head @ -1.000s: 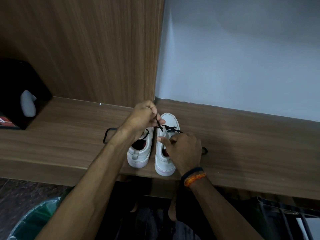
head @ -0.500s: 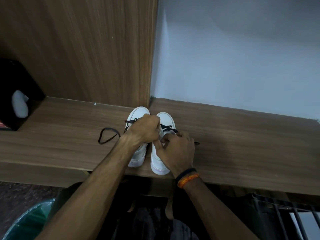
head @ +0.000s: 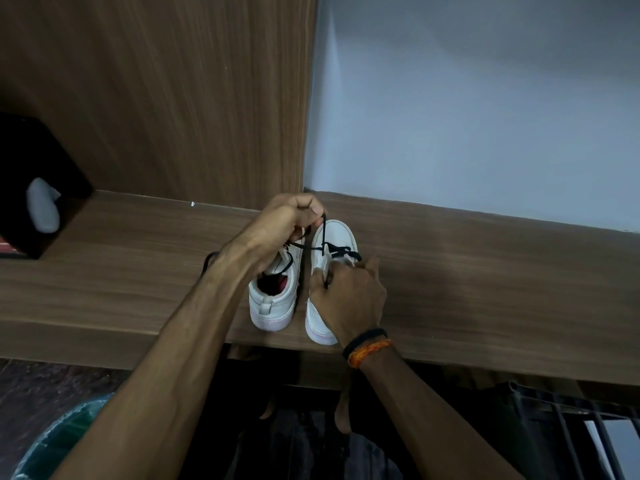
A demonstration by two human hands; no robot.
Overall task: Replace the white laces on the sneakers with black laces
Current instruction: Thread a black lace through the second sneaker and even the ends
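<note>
Two small white sneakers stand side by side near the front edge of a wooden shelf (head: 485, 271), toes pointing away from me. The left sneaker (head: 273, 303) has a dark red lining. The right sneaker (head: 334, 237) carries a black lace (head: 337, 250) threaded across its eyelets. My left hand (head: 287, 220) is raised above the toes and pinches one end of that lace, pulled taut. My right hand (head: 349, 296) covers the right sneaker's middle and pinches the lace or upper there. A loop of black lace (head: 207, 261) shows left of my left forearm.
A black box (head: 38, 188) with a pale object in its opening sits at the shelf's left end. A wooden panel (head: 173, 98) and a grey wall (head: 485, 98) rise behind. Below the shelf are my feet, a green bin (head: 59, 441) and a dark rack (head: 571, 431).
My left hand has risen from beside my right hand to above the toes, drawing the black lace up and taut. My right hand stays on the right sneaker.
</note>
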